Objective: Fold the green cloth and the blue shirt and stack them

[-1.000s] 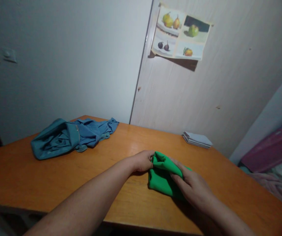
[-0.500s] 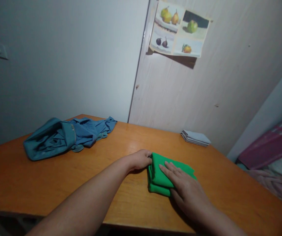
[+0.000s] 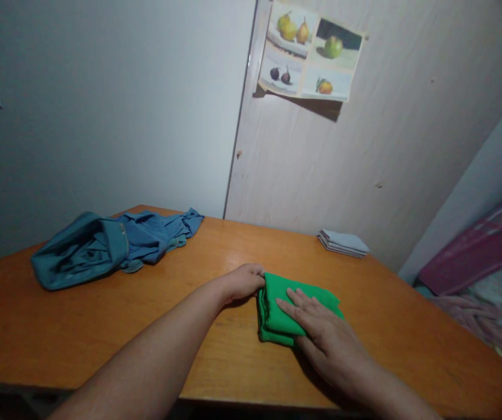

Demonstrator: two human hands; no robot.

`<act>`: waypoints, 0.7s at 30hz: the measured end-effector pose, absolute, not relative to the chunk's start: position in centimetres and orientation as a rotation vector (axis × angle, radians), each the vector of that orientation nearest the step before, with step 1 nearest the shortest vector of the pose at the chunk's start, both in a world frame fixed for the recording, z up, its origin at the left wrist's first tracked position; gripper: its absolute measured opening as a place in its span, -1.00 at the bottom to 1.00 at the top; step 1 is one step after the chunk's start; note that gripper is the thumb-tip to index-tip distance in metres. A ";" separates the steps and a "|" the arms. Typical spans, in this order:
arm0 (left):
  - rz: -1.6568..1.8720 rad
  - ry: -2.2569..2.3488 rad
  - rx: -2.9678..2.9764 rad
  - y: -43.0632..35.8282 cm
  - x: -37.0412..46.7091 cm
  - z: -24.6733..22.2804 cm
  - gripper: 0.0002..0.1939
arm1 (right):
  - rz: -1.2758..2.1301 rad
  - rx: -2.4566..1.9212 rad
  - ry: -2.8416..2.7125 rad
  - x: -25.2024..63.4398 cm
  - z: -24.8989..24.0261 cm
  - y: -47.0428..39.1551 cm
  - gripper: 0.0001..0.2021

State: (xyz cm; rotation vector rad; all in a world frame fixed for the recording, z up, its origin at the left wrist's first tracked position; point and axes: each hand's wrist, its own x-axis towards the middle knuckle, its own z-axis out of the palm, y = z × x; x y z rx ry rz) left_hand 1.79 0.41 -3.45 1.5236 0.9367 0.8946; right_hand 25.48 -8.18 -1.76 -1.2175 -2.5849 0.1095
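A folded green cloth (image 3: 292,297) lies on the orange-brown wooden table (image 3: 216,367), right of the middle. At its far left corner, my left hand (image 3: 244,283) pinches the edge with closed fingers. My right hand (image 3: 321,326) rests on top of the cloth, fingers stretched out over its near right part, with the thumb low at the near edge. The right side of the cloth is partly hidden under that hand.
A crumpled blue-teal garment (image 3: 146,233) lies at the back left of the table. Near the back right edge sits a folded light grey cloth (image 3: 345,242). Behind the table stands a wall with a fruit poster (image 3: 310,55). Pink fabric (image 3: 474,256) is beyond the right edge.
The whole view has shifted slightly, so things appear a little further left. Both hands keep nearly the same places on the green cloth, whose near left layers sit slightly differently.
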 end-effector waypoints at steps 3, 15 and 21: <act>0.890 0.951 1.504 0.5 1.3 -3.2 -0.91 | 0.098 -1.215 -2.594 25.4 -1.8 -8.4 -0.30; 0.815 0.942 1.515 -1.0 0.7 -2.1 -0.73 | 0.211 -1.188 -2.537 26.2 -2.0 -8.1 -0.42; 0.854 1.035 1.620 -0.8 1.5 -2.6 -0.83 | 0.151 -1.155 -2.562 26.2 -2.1 -8.3 -0.44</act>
